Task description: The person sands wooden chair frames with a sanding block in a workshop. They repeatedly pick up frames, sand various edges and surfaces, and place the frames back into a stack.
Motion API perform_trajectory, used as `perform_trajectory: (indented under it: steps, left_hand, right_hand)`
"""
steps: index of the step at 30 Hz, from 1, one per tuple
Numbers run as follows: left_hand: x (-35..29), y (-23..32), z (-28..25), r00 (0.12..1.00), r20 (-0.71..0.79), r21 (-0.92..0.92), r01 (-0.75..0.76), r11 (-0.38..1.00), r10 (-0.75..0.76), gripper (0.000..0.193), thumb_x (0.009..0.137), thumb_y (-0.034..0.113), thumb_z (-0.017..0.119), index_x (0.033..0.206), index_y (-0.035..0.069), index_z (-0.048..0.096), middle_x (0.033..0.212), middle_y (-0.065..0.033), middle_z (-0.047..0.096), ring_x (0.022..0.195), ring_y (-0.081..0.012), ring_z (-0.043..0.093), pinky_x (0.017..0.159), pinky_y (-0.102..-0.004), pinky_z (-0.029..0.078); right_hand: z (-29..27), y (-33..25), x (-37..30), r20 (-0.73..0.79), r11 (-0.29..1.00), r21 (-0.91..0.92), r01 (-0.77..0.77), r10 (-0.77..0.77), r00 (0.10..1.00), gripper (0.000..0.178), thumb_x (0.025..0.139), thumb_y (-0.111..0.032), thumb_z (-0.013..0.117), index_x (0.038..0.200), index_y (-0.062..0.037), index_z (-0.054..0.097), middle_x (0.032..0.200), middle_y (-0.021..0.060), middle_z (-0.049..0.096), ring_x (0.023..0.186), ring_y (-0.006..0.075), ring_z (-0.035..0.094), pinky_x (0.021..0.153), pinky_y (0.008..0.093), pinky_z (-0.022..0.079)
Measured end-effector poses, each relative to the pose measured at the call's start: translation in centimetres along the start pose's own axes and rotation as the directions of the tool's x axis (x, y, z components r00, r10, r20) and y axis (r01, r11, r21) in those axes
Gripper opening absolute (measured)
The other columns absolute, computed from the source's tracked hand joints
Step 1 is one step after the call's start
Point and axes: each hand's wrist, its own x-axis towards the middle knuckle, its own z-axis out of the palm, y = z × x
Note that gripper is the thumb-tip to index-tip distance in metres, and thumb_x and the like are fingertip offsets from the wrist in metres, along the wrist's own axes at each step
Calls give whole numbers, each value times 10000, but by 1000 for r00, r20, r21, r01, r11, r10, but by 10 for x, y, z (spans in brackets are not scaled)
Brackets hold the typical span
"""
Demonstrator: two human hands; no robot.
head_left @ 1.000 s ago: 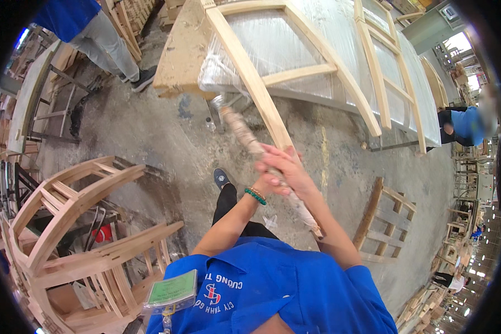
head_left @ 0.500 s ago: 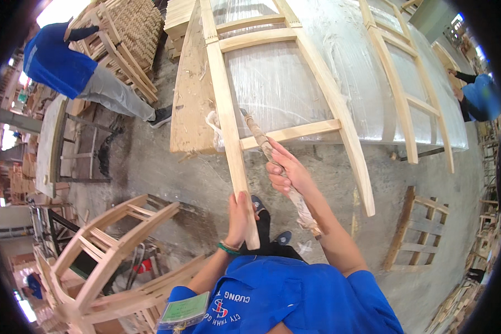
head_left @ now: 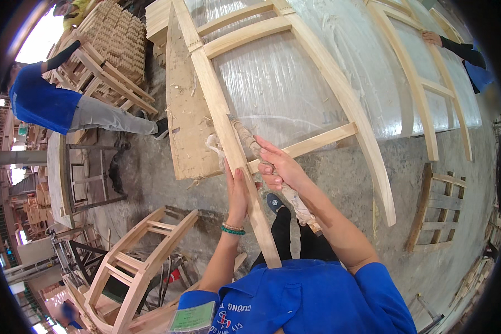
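Head: wrapped rod point(head_left: 295, 202) in right hand point(head_left: 279, 167).

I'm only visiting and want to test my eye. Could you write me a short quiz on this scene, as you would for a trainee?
1. Which hand holds the wrapped rod? a) left b) right c) both
2. True or false: the bracelets are on the person's right wrist.
3. Fill in the gap: the left hand holds a leg of a pale wooden ____.

Key
1. b, the right hand.
2. False; they are on the left wrist.
3. frame.
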Motion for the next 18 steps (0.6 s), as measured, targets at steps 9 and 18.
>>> perform_trajectory:
  steps: [9, 18]
  left_hand:
    - [21, 13, 4, 999, -52, 22, 8, 1000, -6, 621, 987, 432, 424, 1493, 175, 171, 1113, -99, 518, 662, -173, 591, 539, -293, 528]
    - [18, 14, 5, 999, -18, 10, 47, 999, -47, 577, 997, 374, 445, 1440, 47, 273, 1344, -102, 436, 1166, -168, 469, 960, -300, 409]
  right_hand:
    - [-3, -15, 6, 43, 987, 136, -86, 81, 996, 563, 1008, -179, 397, 1510, -242, 149, 643, -20, 381, 391, 67, 340, 319, 234, 327]
    - [11, -13, 9, -87, 1000, -23, -3, 1, 996, 558, 997, -179, 440, 1501, -165, 200, 638, -20, 424, 376, 58, 361, 311, 233, 332]
